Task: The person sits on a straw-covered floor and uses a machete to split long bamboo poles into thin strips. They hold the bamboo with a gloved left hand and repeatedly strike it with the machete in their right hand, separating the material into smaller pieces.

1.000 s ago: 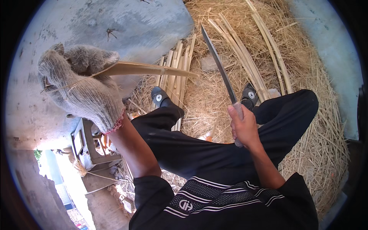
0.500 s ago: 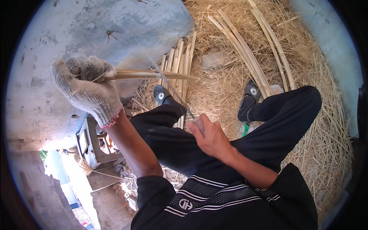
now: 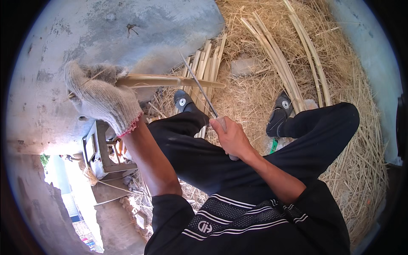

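Observation:
My left hand (image 3: 104, 95), in a grey knit glove with a red cuff, is closed around one end of a split bamboo strip (image 3: 165, 80). The strip points right, roughly level, its tip narrowing. Bare, my right hand (image 3: 234, 139) grips the thick handle of a knife (image 3: 196, 80); the handle's butt shows below the palm. Its long, thin blade slants up to the left and crosses the strip in the picture; whether they touch I cannot tell. Under the strip's far end lie several more bamboo strips (image 3: 206, 63) beside my left shoe.
Straw (image 3: 357, 170) covers the floor. Long bamboo strips (image 3: 280, 63) lie ahead, reaching my right shoe (image 3: 280, 112). A brick-like block (image 3: 245, 67) sits between. Something green (image 3: 274, 145) lies by my right leg. A weathered wall (image 3: 106, 29) and a wooden frame (image 3: 104, 146) stand left.
My gloved hand has turned at the wrist, still holding the strip. The knife blade, blurred before, now shows clearly, and more of its handle is visible. The whole view has shifted slightly.

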A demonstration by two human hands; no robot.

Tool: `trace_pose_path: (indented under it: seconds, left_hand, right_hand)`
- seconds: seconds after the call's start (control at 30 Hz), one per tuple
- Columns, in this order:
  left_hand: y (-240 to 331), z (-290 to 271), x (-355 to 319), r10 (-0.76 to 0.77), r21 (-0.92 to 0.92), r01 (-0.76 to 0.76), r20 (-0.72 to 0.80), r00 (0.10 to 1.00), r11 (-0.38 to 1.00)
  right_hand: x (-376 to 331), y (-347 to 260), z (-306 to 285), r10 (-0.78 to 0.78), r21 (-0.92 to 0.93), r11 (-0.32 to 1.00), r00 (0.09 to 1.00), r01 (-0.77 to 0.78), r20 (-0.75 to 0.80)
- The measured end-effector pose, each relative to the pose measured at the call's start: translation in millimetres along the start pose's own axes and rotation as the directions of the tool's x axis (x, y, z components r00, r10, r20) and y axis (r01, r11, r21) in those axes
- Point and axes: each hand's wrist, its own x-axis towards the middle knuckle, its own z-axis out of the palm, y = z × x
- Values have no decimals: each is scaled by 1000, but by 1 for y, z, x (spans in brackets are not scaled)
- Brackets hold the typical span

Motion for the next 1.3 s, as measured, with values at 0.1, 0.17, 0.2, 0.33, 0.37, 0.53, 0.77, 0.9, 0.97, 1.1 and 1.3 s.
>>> trace_pose_path:
  seconds: [0.1,0.17,0.2,0.33,0.37,0.53,0.77,0.9,0.97,1.1,1.3]
  left_hand:
    - [-13,-22,13,-5,9,5,4,1000,1000]
    - [-10,-17,10,14,35,-12,-42,999,999]
    - [-8,-15,7,24,49,-21,-65,998,999]
    - [-11,-5,15,28,38,-22,-171,985,999]
    - [-14,-14,27,10,-3,-11,-147,989,1000]
    - [-9,-31,24,-39,-32,32,-229,973,999]
    - [-8,-61,32,8,-21,-12,-210,978,1000]
    - [-1,-66,24,-15,-113,3,-107,994,994]
    - [-1,-46,5,-39,-116,32,-57,998,993]
    - [-2,-39,11,32,-125,-40,-68,997,991]
    - [-9,-40,15,31,-129,-32,-6,999,991]
  right_hand:
    - [-19,-29,-4,-104,-13,994,994,104,39]
    - [-29,-35,4,-234,1,972,971,234,54]
    - [-25,-31,7,-233,12,973,971,232,50]
    - [-5,-16,27,-271,11,963,963,271,15]
    - [-3,-20,27,-273,-41,961,962,273,18]
    - [7,-13,26,-226,-201,954,974,222,3]
    - [-12,-41,28,-344,-269,900,938,343,44]
    - [-21,-39,34,-370,-277,892,929,356,4]
    - [9,-7,18,-313,-249,922,949,296,-29]
    - [24,8,-6,-20,-342,939,1000,19,0]
    - [-16,-39,11,-249,-91,963,967,252,46]
